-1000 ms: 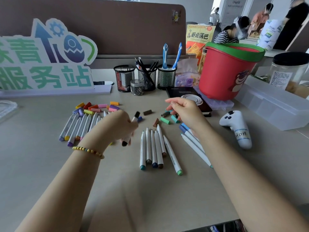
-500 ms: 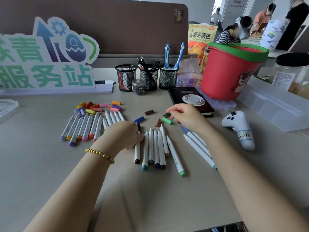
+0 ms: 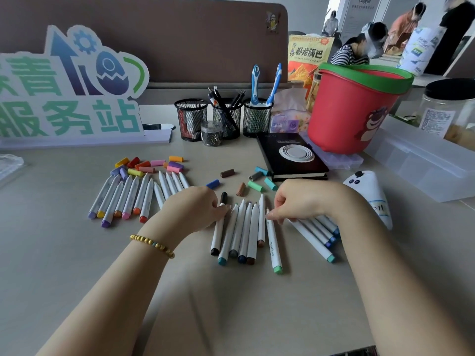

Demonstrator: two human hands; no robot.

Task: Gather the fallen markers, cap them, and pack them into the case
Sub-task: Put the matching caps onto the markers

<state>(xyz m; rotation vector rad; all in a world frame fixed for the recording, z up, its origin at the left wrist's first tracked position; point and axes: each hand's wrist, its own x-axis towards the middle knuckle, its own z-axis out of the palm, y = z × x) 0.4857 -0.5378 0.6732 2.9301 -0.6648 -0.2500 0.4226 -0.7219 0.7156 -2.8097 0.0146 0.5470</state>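
Several white markers lie side by side mid-table, uncapped tips pointing away. My left hand pinches the leftmost one, a black marker with its black cap on, just below the cap. My right hand has curled fingers and pinches the far end of the green marker at the row's right side. More markers lie partly hidden under my right wrist. Another group of uncapped markers lies to the left, with a cluster of loose caps behind it. Loose blue, brown and green caps lie beyond my hands.
A black notebook, a red bucket and a white controller stand to the right, beside a clear plastic box. Mesh pen cups and a sign line the back. A clear case's edge shows far left.
My left hand has laid the capped black marker down at the left end of the middle row. My right hand has drawn back from the loose caps to the green marker.
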